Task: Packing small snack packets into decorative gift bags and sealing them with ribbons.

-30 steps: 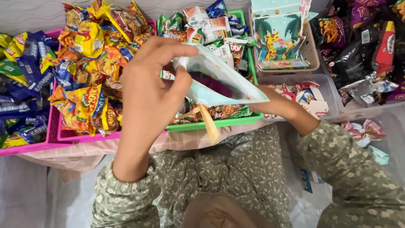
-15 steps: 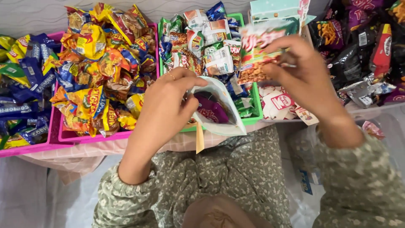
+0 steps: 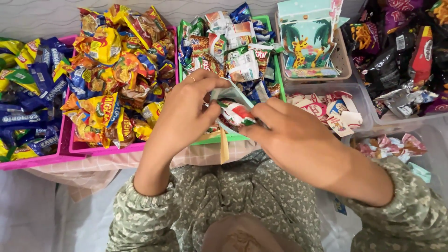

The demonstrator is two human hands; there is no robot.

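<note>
My left hand [image 3: 186,109] pinches the rim of a small pale blue paper bag [image 3: 229,95] and holds it open over the front edge of the green tray [image 3: 278,77]. A tan handle strip [image 3: 224,146] hangs below the bag. My right hand [image 3: 289,135] grips a small red, white and green snack packet [image 3: 237,113] and has it at the mouth of the bag. Both hands meet just above my lap, in front of the trays of sweets.
A pink tray [image 3: 105,148] holds yellow and orange snack packets, with blue packets [image 3: 28,102] to its left. A basket of giraffe-print bags [image 3: 308,42] stands at the back, clear tubs of small sweets [image 3: 326,109] to the right, and dark packets [image 3: 396,51] far right.
My right hand went up to the green tray, took a snack packet, and came back down to the bag's mouth. My left hand turned the bag's opening upward.
</note>
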